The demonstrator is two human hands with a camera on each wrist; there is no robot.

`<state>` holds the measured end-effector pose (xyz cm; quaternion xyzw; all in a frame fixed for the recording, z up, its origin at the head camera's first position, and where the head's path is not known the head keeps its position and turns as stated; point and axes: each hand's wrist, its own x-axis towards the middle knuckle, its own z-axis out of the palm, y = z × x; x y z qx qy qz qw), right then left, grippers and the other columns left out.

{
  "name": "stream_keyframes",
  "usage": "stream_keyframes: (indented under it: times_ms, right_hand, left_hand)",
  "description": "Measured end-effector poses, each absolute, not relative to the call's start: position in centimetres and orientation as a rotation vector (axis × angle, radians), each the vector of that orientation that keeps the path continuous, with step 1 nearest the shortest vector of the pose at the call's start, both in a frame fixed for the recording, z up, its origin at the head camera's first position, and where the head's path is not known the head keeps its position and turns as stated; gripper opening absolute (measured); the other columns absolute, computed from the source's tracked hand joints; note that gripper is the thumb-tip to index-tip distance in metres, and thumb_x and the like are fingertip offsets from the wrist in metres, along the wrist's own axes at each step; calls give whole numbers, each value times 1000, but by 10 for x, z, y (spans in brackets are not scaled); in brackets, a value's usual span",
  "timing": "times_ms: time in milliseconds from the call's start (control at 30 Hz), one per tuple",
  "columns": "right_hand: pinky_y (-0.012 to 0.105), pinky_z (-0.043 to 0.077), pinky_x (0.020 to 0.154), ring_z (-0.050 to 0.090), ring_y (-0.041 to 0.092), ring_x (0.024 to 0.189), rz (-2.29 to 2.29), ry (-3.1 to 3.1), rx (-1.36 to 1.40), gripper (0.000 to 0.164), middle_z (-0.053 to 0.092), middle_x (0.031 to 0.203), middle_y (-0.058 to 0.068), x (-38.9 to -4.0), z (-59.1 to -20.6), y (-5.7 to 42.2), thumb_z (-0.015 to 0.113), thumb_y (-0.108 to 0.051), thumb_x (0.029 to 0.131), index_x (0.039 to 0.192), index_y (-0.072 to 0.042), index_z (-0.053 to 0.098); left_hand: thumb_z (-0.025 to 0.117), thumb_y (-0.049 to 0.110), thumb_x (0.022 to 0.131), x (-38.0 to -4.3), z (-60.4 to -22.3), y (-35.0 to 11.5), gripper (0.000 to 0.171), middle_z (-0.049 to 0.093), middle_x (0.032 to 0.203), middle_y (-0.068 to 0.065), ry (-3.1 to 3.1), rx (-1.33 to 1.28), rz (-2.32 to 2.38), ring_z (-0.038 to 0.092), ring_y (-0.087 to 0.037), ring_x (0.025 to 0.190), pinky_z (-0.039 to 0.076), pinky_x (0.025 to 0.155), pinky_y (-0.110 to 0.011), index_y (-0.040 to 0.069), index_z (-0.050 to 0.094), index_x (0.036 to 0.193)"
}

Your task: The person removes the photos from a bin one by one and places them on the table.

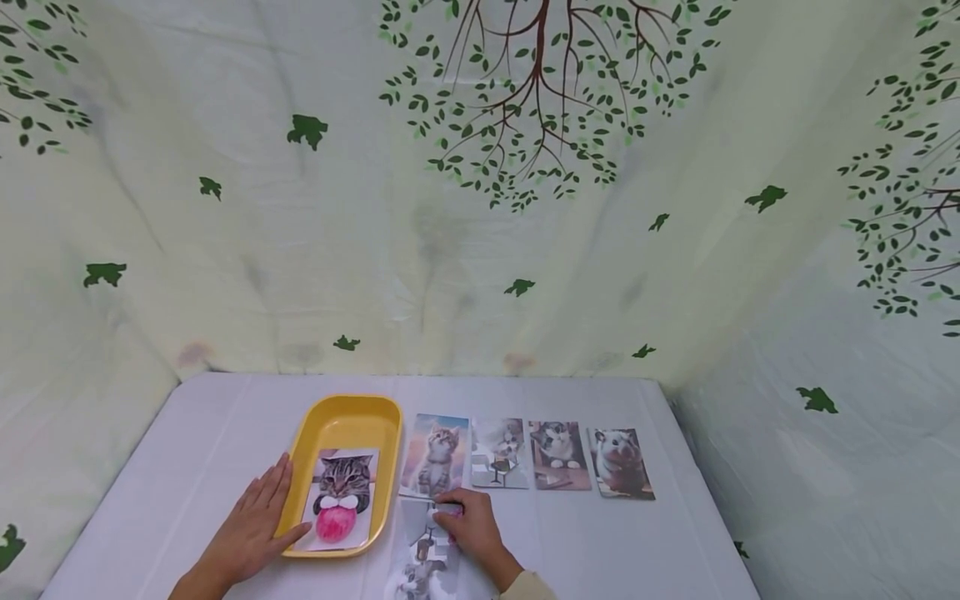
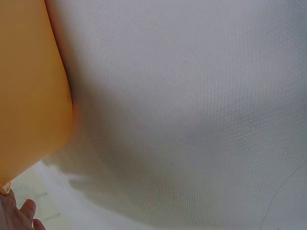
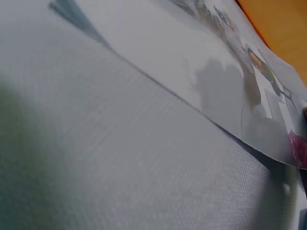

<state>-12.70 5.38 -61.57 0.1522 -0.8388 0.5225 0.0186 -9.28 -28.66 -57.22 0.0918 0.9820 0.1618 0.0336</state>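
Observation:
My left hand [image 1: 255, 521] rests at the left side of the yellow tray [image 1: 341, 408], fingers straight along the rim and thumb reaching over its near corner. Inside the tray lies a picture card [image 1: 345, 475] of a tabby cat above a pink ball. With thumb and fingers, my right hand [image 1: 472, 521] pinches the far right corner of a pale picture card [image 1: 420, 558] just right of the tray. In the right wrist view that card [image 3: 163, 52] slants over the white cloth. Directly beyond it lies a kitten card [image 1: 437, 458], close to the right fingertips.
A row of picture cards continues rightward: a pale grey one [image 1: 497, 467], a cat one [image 1: 558, 454] and a card with a pale furry animal [image 1: 624, 467]. White cloth covers the table [image 1: 600, 550]. A leaf-patterned sheet [image 1: 420, 275] hangs behind and on both sides.

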Motion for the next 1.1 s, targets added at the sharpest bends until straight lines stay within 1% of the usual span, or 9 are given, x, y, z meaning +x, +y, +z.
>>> stream_keyframes:
  times_ms: [167, 333, 433, 567, 667, 833, 967, 1067, 1100]
  right_hand:
    - [20, 52, 70, 65, 5, 78, 1441, -2605, 583, 20, 72, 83, -2, -126, -616, 52, 80, -1, 70, 88, -8, 75]
    - [21, 51, 74, 65, 8, 81, 1271, -2610, 662, 20, 71, 85, -2, -125, -616, 51, 81, -2, 69, 87, -9, 75]
    - [23, 51, 77, 65, 11, 84, 1168, -2611, 690, 20, 71, 87, -2, -124, -616, 51, 82, -5, 69, 87, -9, 75]
    - [27, 50, 79, 64, 13, 87, 1091, -2631, 690, 20, 72, 89, -3, -124, -613, 50, 83, -8, 69, 87, -11, 76]
    - [28, 50, 81, 64, 12, 89, 1097, -2655, 684, 20, 71, 91, -4, -125, -608, 50, 82, -9, 70, 88, -13, 76]
    - [26, 50, 80, 64, 11, 88, 1157, -2613, 711, 17, 71, 90, -5, -131, -602, 46, 80, -7, 73, 89, -12, 75]
    - [27, 51, 83, 65, 11, 90, 1229, -2553, 734, 14, 71, 91, -4, -141, -586, 34, 78, -8, 78, 91, -11, 74]
    - [30, 52, 88, 65, 11, 95, 1383, -2583, 681, 15, 71, 96, -6, -148, -568, 16, 75, -12, 83, 97, -11, 74]
    - [31, 52, 89, 65, 12, 97, 1455, -2597, 653, 16, 71, 98, -6, -151, -562, 10, 75, -12, 84, 99, -10, 74]
  left_hand:
    - [62, 54, 85, -92, -572, -288, 109, 6, 158, -23, 3019, 278, 508, 14, -47, 139, -11, 116, -46, -4, -2, 151]
    - [62, 54, 85, -92, -571, -288, 109, 6, 158, -23, 3005, 271, 516, 14, -47, 139, -7, 116, -50, -5, -1, 151]
    - [61, 55, 85, -91, -570, -288, 109, 7, 158, -24, 2998, 266, 524, 13, -47, 139, -8, 116, -49, -5, -1, 151]
    - [60, 55, 85, -91, -570, -288, 109, 7, 158, -24, 3002, 272, 524, 14, -47, 139, -13, 115, -45, -5, -2, 151]
    - [60, 55, 86, -92, -571, -289, 108, 6, 158, -23, 3010, 278, 514, 14, -47, 139, -12, 116, -45, -4, -2, 152]
    - [60, 56, 86, -92, -572, -289, 108, 6, 158, -23, 3014, 280, 508, 14, -46, 139, -3, 117, -52, -4, -2, 152]
    - [60, 55, 86, -93, -572, -288, 108, 5, 159, -22, 3017, 283, 510, 14, -46, 139, -5, 117, -51, -4, -2, 152]
    - [60, 55, 86, -92, -573, -288, 108, 6, 159, -22, 3022, 286, 503, 14, -45, 139, -8, 117, -48, -4, -1, 152]
    - [60, 55, 86, -92, -573, -288, 108, 7, 158, -22, 3024, 292, 505, 14, -45, 139, -9, 117, -47, -4, -1, 152]
